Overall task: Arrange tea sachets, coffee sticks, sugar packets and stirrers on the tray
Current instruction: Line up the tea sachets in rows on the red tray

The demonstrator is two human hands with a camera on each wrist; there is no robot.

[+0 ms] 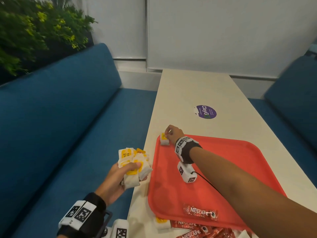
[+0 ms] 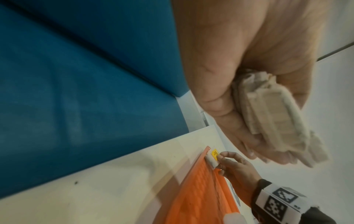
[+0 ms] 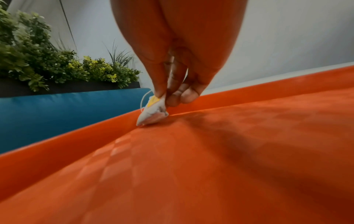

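Broadly, red tray [image 1: 240,152] sits on the white table [image 1: 197,90], mostly bare, one coffee stick [image 1: 200,212] at its near edge and more sticks off it. Left hand [image 1: 111,181] clutches a bundle of tea sachets [image 1: 133,165] beside the tray. Right hand [image 1: 173,133] pinches one tea sachet [image 1: 164,139], touching down in the far-left corner; best to lay it flat, square to the rim, leaving room for a row.
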